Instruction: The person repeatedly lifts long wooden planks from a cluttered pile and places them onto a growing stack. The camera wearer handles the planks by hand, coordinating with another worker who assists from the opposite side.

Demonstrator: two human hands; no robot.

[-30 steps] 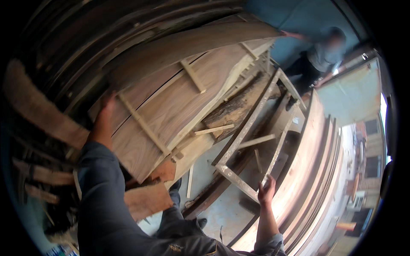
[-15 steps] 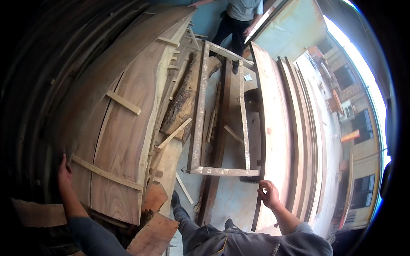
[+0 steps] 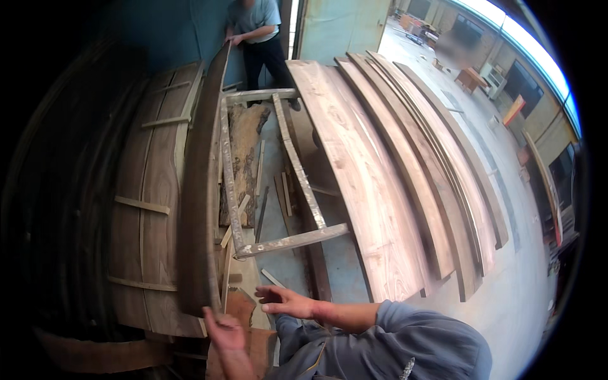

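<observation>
Basically, boards point(image 3: 373, 209) are lying in a row at right, and the stack point(image 3: 161, 234) is sitting at left. Between stack and frame point(image 3: 228, 177), the plank point(image 3: 199, 183) is standing on edge, overlapping the stack's right side in view; whether its lower edge is touching anything, cannot tell. Co-worker point(image 3: 259, 31) is holding the far end. Log point(image 3: 244, 158) is lying below the frame. Sticks point(image 3: 142, 205) are crossing the stack. Left hand point(image 3: 225, 329) is clamping the plank's near end; right hand point(image 3: 288, 302) is hovering nearby, fingers apart, apparently holding nothing. Progress: tipping up is looking done; setting down is looking undone, since the plank isn't lying flat anywhere.
</observation>
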